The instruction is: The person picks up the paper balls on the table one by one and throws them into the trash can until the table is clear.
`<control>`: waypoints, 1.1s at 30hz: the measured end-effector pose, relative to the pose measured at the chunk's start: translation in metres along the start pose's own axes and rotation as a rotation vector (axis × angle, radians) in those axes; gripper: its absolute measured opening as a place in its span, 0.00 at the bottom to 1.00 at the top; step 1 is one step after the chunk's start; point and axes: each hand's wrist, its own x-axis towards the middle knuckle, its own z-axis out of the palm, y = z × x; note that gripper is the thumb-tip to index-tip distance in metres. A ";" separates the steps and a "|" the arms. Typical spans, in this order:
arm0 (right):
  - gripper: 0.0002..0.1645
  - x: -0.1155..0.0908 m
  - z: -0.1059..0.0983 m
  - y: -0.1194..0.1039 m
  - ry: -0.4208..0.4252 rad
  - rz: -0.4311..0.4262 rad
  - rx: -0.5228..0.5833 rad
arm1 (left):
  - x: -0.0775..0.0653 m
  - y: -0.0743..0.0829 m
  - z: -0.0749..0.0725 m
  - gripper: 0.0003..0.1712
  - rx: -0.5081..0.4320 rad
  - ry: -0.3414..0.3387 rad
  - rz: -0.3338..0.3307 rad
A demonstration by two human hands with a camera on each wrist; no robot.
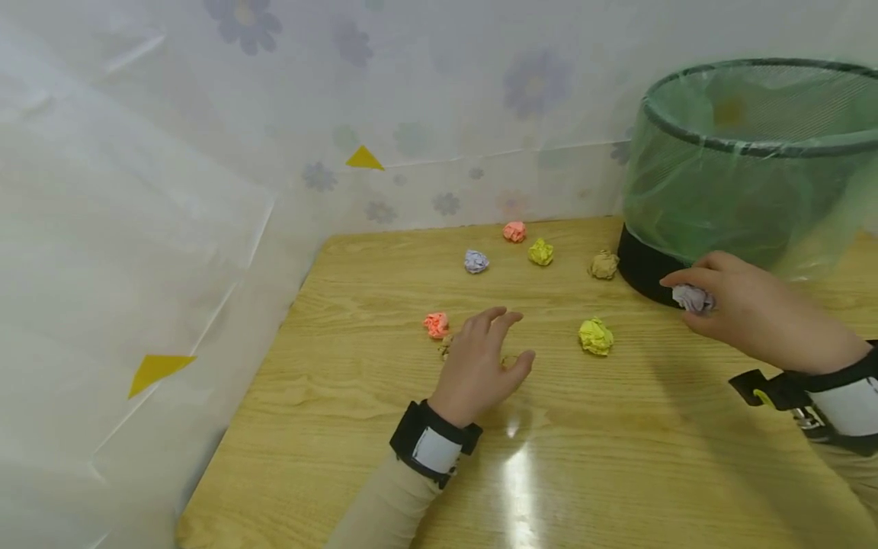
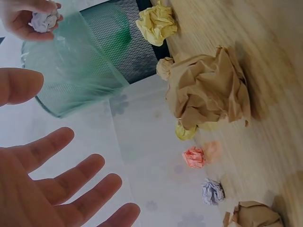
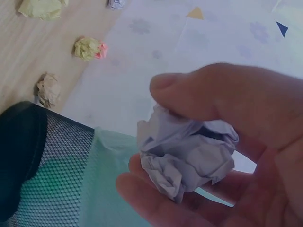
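Note:
A crumpled pale-lavender paper ball [image 3: 184, 153] is gripped between the thumb and fingers of my right hand [image 1: 761, 313], in front of the wastebasket [image 1: 655, 263]. The basket is black mesh with a green plastic liner [image 1: 713, 198] folded over its rim. My left hand [image 1: 476, 370] hovers palm-down above the table with its fingers spread, holding nothing. Close by it lie a large brown paper ball [image 2: 206, 90] and another brown paper ball [image 2: 255, 216], both mostly hidden by the hand in the head view. A coral paper ball [image 1: 436, 325] sits just beyond its fingers.
Farther back on the wooden table [image 1: 329, 427] rest a lavender ball [image 1: 476, 261], a coral ball [image 1: 514, 232] and a yellow ball [image 1: 540, 252]. A tan ball [image 1: 604, 264] lies beside the basket, with a yellow ball [image 1: 595, 336] nearer. Flower-patterned sheeting [image 1: 439, 99] hangs behind.

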 end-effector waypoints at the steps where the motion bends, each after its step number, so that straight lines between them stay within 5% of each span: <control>1: 0.26 0.000 -0.002 0.000 0.013 -0.012 -0.019 | 0.000 0.001 0.000 0.28 -0.005 0.001 0.004; 16: 0.27 -0.001 -0.031 -0.005 0.075 -0.003 -0.089 | 0.012 0.015 -0.007 0.28 0.023 0.017 0.064; 33: 0.26 0.004 -0.057 -0.001 0.275 -0.031 -0.180 | 0.017 0.025 -0.006 0.28 0.042 0.016 0.071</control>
